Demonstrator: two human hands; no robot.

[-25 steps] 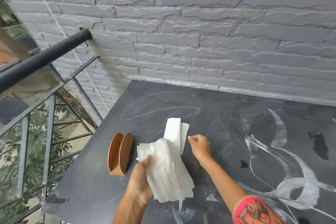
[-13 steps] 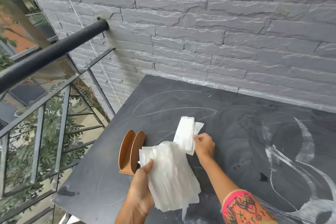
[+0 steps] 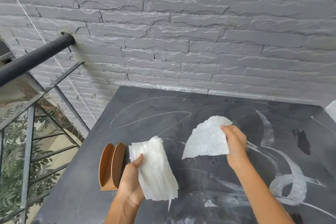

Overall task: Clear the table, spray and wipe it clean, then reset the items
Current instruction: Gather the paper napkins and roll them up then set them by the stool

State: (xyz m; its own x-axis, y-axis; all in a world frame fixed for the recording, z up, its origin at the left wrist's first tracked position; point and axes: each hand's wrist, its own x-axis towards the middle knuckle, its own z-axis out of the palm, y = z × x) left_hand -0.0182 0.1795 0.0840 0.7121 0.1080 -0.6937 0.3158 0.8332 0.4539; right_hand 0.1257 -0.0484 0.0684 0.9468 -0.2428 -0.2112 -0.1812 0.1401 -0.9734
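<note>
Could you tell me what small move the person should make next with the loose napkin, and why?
Probably bring the single napkin in the right hand onto the napkin stack gripped by the left hand: the sheet is apart from the stack, and the brown holder beside it stands empty.
</note>
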